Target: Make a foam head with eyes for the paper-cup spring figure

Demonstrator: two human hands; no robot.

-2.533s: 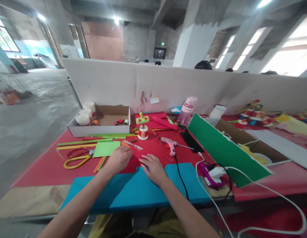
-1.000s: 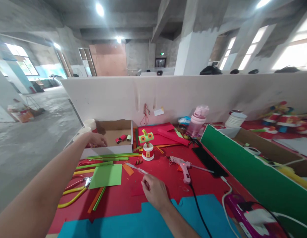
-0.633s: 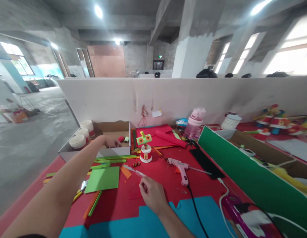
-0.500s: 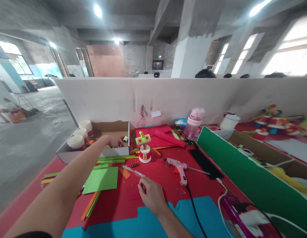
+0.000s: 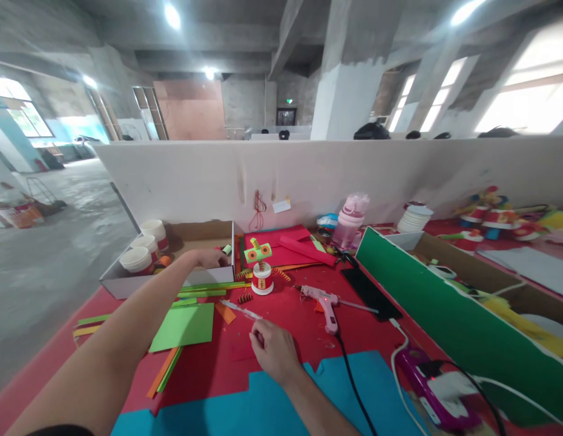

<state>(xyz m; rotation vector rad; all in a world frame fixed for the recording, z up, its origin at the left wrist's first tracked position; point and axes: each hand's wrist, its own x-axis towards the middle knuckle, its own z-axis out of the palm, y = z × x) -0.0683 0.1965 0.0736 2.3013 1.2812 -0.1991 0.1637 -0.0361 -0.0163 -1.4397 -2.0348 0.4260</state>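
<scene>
My left hand [image 5: 212, 258] reaches into the cardboard box [image 5: 195, 233], its fingers bent down by a small green paper roll [image 5: 226, 249]; what they hold, if anything, is hidden. Resting on the red table, my right hand [image 5: 273, 348] is loosely curled, with nothing seen in it. A thin white pen-like tool [image 5: 240, 309] lies just beyond its knuckles. Between the hands and the partition stands a paper-cup figure [image 5: 262, 281] with a green head, orange eyes and springy folded-paper arms. A dark striped paper spring [image 5: 245, 298] lies before it.
A pink glue gun [image 5: 324, 303] with a lit red light lies to the right, its cord running forward. Past it are a black phone [image 5: 365, 293], a green-sided box [image 5: 427, 303] and a purple power strip [image 5: 436, 387]. Green paper [image 5: 184, 327] and blue sheets [image 5: 218, 412] lie in front.
My left hand has shifted slightly right inside the box and now covers more beside the green roll. My right hand keeps its place; the whole view has turned a little to the right.
</scene>
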